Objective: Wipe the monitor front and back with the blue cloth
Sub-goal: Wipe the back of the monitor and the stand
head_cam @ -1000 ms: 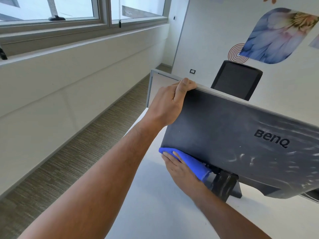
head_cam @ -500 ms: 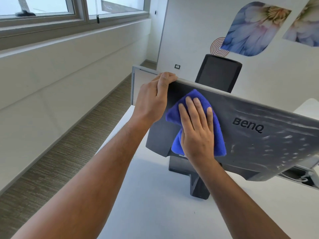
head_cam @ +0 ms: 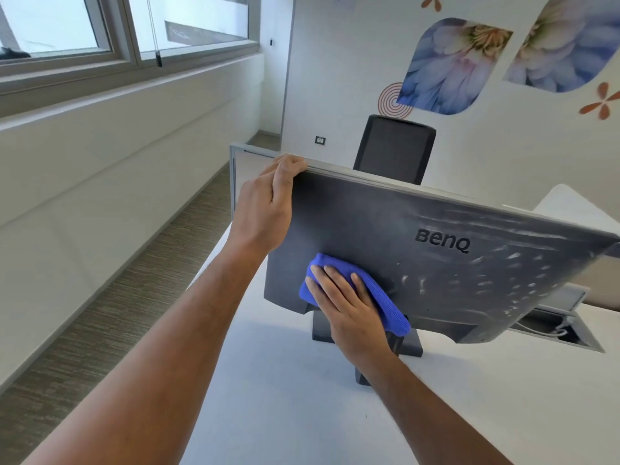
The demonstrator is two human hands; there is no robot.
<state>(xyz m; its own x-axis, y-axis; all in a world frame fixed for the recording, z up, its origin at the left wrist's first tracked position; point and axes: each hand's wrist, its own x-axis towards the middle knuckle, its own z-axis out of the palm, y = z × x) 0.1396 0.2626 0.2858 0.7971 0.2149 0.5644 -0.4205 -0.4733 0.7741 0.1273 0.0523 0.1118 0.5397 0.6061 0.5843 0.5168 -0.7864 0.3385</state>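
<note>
The grey monitor (head_cam: pixel 419 263) stands on the white desk with its dusty back panel and BenQ logo facing me; its screen side is hidden. My left hand (head_cam: pixel 265 206) grips the monitor's top left corner, fingers hooked over the upper edge. My right hand (head_cam: pixel 345 303) lies flat on the blue cloth (head_cam: pixel 385 300), pressing it against the lower left part of the back panel, just above the dark stand (head_cam: pixel 407 344).
The white desk (head_cam: pixel 285 397) carries the monitor. A black chair back (head_cam: pixel 396 149) rises behind the monitor. An open cable hatch with white cords (head_cam: pixel 553 328) sits at the right. A partition panel (head_cam: pixel 241 169) stands behind the left corner; carpet floor and window wall lie left.
My right hand with the cloth swept from low by the stand up to the upper left of the back panel, then down again to the lower left. My left hand kept its hold.
</note>
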